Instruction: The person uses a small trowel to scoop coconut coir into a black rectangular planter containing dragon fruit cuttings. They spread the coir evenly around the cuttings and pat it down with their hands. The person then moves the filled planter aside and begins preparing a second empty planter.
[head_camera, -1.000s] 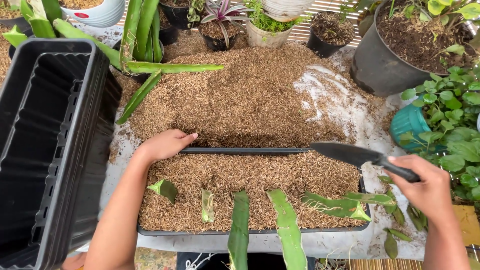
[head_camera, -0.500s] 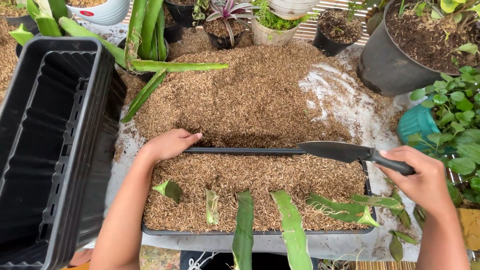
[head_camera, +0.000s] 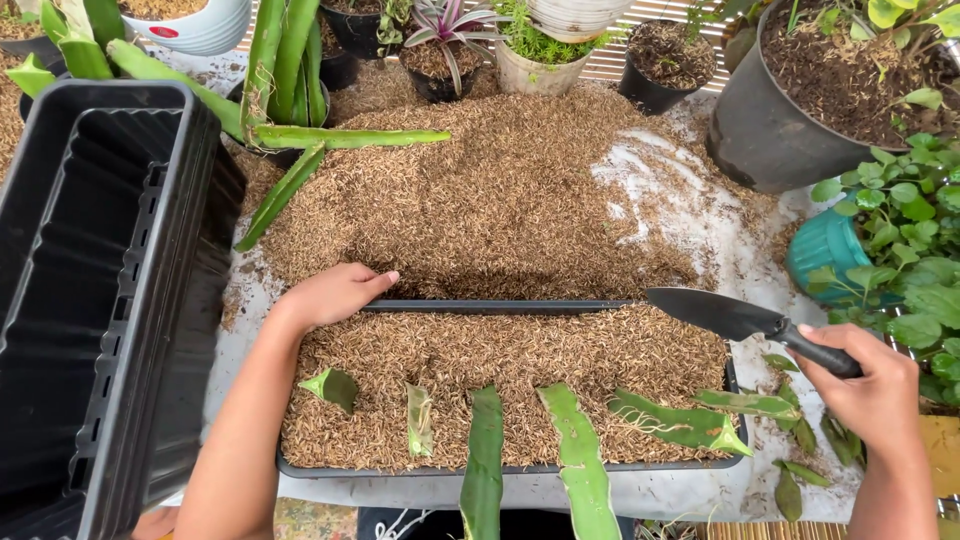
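Two hands work at a black planter tray (head_camera: 500, 306) filled with brown husk; left hand (head_camera: 335, 293) rests flat and unclenched on its far rim. Right hand (head_camera: 872, 390) is clenched around a black trowel (head_camera: 745, 321), its blade over the tray's right end; green cuttings (head_camera: 575, 455) stand along the near edge.

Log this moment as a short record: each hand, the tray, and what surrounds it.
left hand: rests on the far rim of the tray
right hand: grips the black trowel, blade over the tray's right end
tray: black, filled with brown husk mix, green cuttings laid along the near edge
behind tray: loose husk pile
left side: stacked black planters
right side: large black pot
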